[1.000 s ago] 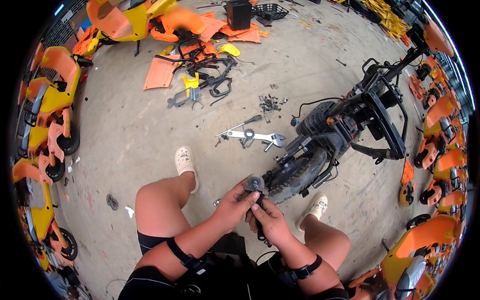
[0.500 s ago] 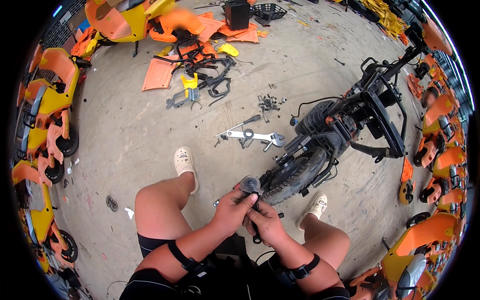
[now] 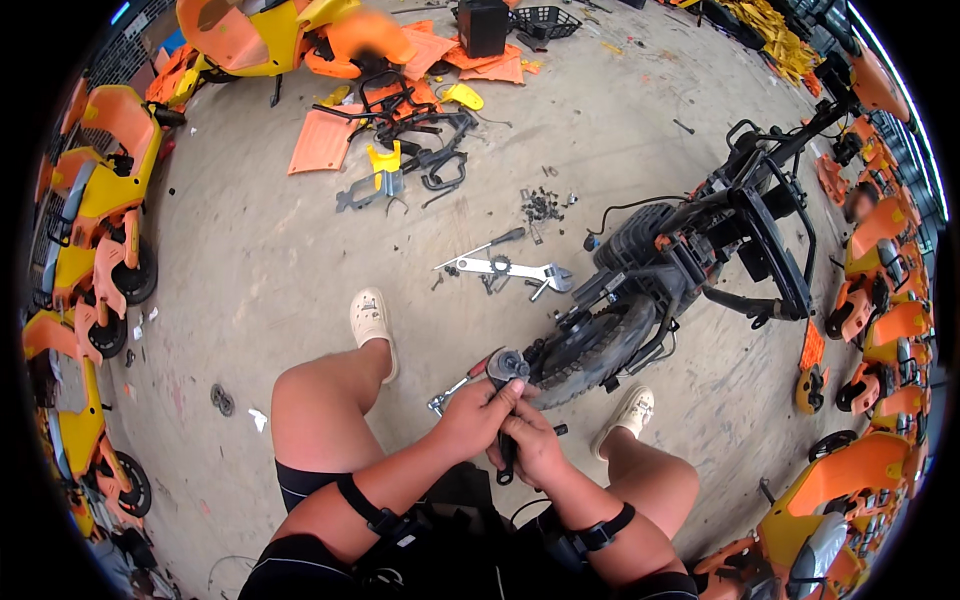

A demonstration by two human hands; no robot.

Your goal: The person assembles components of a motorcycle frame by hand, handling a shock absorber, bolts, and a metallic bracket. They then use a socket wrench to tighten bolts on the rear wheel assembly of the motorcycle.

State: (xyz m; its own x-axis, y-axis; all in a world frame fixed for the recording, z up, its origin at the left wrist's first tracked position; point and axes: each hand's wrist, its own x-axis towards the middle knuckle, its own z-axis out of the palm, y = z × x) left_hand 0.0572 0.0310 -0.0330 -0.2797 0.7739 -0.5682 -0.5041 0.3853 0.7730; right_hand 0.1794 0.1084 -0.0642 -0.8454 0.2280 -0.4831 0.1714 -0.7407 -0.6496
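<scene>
Between my knees, both hands hold a ratchet wrench (image 3: 508, 366) with a round grey head and a dark handle, its head pointing away from me. My left hand (image 3: 474, 418) is closed around it just below the head, thumb on the handle. Farther down the handle, my right hand (image 3: 533, 442) grips it with the fingers curled. The handle's end sticks out below. Beside my left hand a red-handled tool (image 3: 455, 388) with a shiny metal end lies on the floor, partly covered. The knobby wheel (image 3: 592, 355) of a stripped black scooter frame (image 3: 700, 240) stands just beyond my hands.
On the floor ahead lie a large adjustable wrench (image 3: 515, 271), a screwdriver (image 3: 482, 247) and a pile of small bolts (image 3: 542, 206). Farther off are black frame parts (image 3: 425, 135) and orange panels (image 3: 322, 140). Yellow-and-orange scooters (image 3: 110, 190) line both sides.
Both hands and the ratchet wrench have shifted slightly, and the wrench's head has turned a little. More of the red-handled tool now shows beside my left hand.
</scene>
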